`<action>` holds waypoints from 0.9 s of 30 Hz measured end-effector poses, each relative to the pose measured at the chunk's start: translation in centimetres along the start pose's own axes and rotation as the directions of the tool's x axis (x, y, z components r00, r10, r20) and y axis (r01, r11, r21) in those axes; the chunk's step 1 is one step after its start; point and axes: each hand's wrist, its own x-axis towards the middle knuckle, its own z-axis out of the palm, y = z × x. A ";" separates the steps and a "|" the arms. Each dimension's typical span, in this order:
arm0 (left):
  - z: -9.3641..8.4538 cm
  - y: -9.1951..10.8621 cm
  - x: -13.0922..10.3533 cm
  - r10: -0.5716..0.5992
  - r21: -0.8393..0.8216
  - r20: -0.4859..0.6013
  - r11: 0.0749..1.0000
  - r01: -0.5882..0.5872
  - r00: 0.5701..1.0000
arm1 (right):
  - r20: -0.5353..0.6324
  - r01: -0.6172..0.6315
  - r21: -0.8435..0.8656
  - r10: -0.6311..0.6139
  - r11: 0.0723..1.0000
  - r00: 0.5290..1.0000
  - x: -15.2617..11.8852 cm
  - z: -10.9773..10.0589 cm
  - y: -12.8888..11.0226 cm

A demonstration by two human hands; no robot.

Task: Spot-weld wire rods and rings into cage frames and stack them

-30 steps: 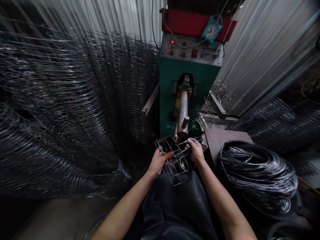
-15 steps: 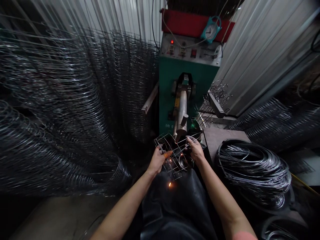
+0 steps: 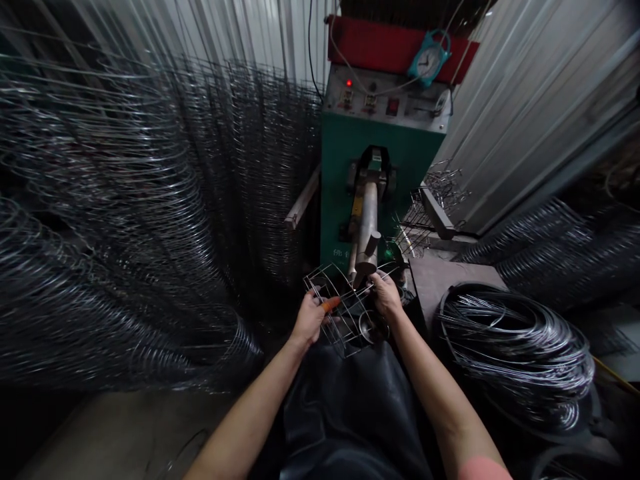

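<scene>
A small wire grid frame (image 3: 345, 337) of crossed metal rods is held tilted in front of the green spot welder (image 3: 340, 193). My left hand (image 3: 311, 317) is closed on its left side, with an orange cover on one finger. My right hand (image 3: 385, 293) grips a rod at the frame's upper right. Between my hands, the welder's metal arm (image 3: 367, 220) comes down with its tip at the wires; I cannot tell whether it touches them. Below the frame, a round metal cup-like piece (image 3: 370, 327) shows through near my right wrist. A black apron (image 3: 350, 407) covers my lap.
Tall stacks of wire rings (image 3: 165, 180) crowd the left. On the right lies a big coil of wire (image 3: 520, 347) beside a flat board (image 3: 450, 273). Loose wire pieces (image 3: 415, 233) sit by the welder, and a blue clock (image 3: 429, 59) rests on top.
The orange sparks below the frame and the glow at the welder's tip are gone. My hands, still on the wire frame, have shifted slightly to the left in view.
</scene>
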 end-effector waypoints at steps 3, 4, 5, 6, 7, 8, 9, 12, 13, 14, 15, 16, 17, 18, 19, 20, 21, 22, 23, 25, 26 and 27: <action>0.1 0.5 0.3 -0.001 0.005 -0.002 1.000 0.001 1.000 | 0.005 -0.012 -0.012 0.012 1.000 1.000 0.4 0.4 0.0; 0.1 0.7 0.4 -0.001 0.006 -0.004 1.000 0.001 1.000 | 0.005 -0.010 -0.016 0.010 1.000 1.000 0.6 0.5 0.0; 0.2 0.8 0.5 -0.001 0.008 -0.009 1.000 0.002 1.000 | 0.002 -0.009 -0.017 0.009 1.000 1.000 0.7 0.6 0.1; 0.3 1.0 0.6 -0.003 0.011 -0.014 1.000 0.003 1.000 | -0.004 -0.010 -0.017 0.010 1.000 1.000 0.9 0.6 0.1; 0.3 1.1 0.7 -0.006 0.014 -0.017 1.000 0.006 1.000 | -0.015 -0.012 -0.014 0.012 1.000 1.000 1.1 0.7 0.2; 0.4 1.2 0.8 -0.009 0.016 -0.022 1.000 0.009 1.000 | -0.025 -0.017 -0.010 0.017 1.000 1.000 1.3 0.7 0.3; 0.4 1.3 1.0 -0.014 0.020 -0.026 1.000 0.014 1.000 | -0.036 -0.021 -0.007 0.021 1.000 0.999 1.5 0.8 0.4; 0.6 1.5 1.2 -0.028 0.034 -0.039 0.999 0.029 0.999 | -0.052 -0.015 -0.004 0.015 1.000 0.999 2.0 0.7 0.6; 0.6 1.6 1.2 -0.030 0.039 -0.041 0.999 0.031 0.999 | -0.049 -0.012 -0.007 0.012 1.000 0.999 2.1 0.6 0.7; 0.7 1.6 1.3 -0.030 0.041 -0.037 0.999 0.032 0.999 | -0.045 -0.011 -0.011 0.010 1.000 0.999 2.3 0.5 0.8; 0.7 1.6 1.3 -0.033 0.043 -0.028 0.998 0.035 0.999 | -0.041 -0.011 -0.016 0.010 1.000 0.999 2.4 0.4 0.9; 0.6 1.6 1.4 -0.035 0.043 -0.022 0.998 0.036 0.999 | -0.038 -0.012 -0.021 0.012 1.000 0.999 2.5 0.3 1.1; 0.6 1.6 1.4 -0.038 0.045 -0.019 0.998 0.038 0.999 | -0.039 -0.015 -0.027 0.014 1.000 0.999 2.6 0.2 1.2; 0.6 1.5 1.5 -0.038 0.047 -0.014 0.998 0.039 0.999 | -0.041 -0.016 -0.032 0.015 0.999 0.999 2.7 0.1 1.3; 0.6 1.5 1.6 -0.036 0.052 -0.009 0.998 0.037 0.999 | -0.047 -0.015 -0.036 0.013 0.999 0.999 2.7 0.0 1.3; 0.5 1.5 1.6 -0.035 0.058 -0.005 0.998 0.035 0.999 | -0.052 -0.012 -0.042 0.010 0.999 0.999 2.7 0.0 1.4; 0.5 1.5 1.7 -0.032 0.065 -0.003 0.997 0.032 0.999 | -0.055 -0.009 -0.047 0.007 0.999 0.998 2.7 0.0 1.4; 0.5 1.5 1.7 -0.030 0.069 0.000 0.997 0.030 1.000 | -0.058 -0.006 -0.051 0.003 0.999 0.998 2.6 0.1 1.4; 0.5 1.6 1.6 -0.031 0.073 0.000 0.997 0.030 1.000 | -0.057 -0.004 -0.056 0.001 0.998 0.998 2.5 0.1 1.4; 0.6 1.7 1.5 -0.033 0.079 -0.007 0.996 0.034 0.999 | -0.052 -0.002 -0.067 -0.002 0.998 0.999 2.3 0.1 1.3; 0.6 1.8 1.4 -0.035 0.083 -0.007 0.996 0.036 0.999 | -0.051 -0.001 -0.070 -0.003 0.998 0.999 2.2 0.2 1.3; 0.6 1.9 1.4 -0.035 0.087 -0.004 0.996 0.035 0.999 | -0.051 0.001 -0.072 -0.005 0.997 0.999 2.2 0.2 1.3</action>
